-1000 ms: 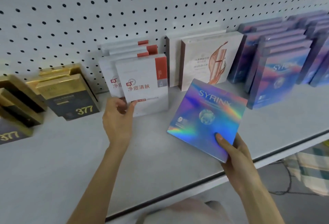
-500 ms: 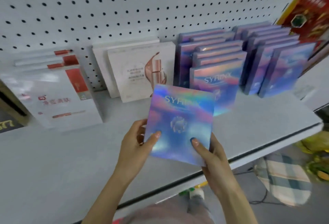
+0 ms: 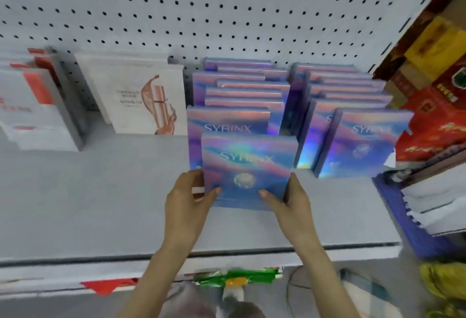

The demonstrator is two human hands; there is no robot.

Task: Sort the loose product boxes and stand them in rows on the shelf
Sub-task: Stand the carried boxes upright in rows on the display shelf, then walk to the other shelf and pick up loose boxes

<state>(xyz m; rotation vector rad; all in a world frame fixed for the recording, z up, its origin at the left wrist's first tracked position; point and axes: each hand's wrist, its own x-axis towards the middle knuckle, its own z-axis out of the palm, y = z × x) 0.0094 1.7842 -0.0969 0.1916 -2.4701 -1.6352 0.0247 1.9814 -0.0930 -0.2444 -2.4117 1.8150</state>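
A holographic blue SYRINX box (image 3: 248,166) stands upright on the white shelf (image 3: 100,204), at the front of a row of matching SYRINX boxes (image 3: 242,95). My left hand (image 3: 187,200) grips its lower left edge, thumb on the front face. Gripping the lower right edge is my right hand (image 3: 290,201), its thumb also on the front. A second row of SYRINX boxes (image 3: 358,136) stands just to the right.
White boxes with a pink swirl (image 3: 141,98) and white-and-red boxes (image 3: 32,108) stand further left against the pegboard (image 3: 201,9). Red and yellow cartons (image 3: 433,85) lie beyond the shelf's right end, with a blue crate (image 3: 398,211) below them.
The SYRINX box went from my right hand alone to both hands, moved back and right, and now stands at the front of the left SYRINX row. The view swung right.
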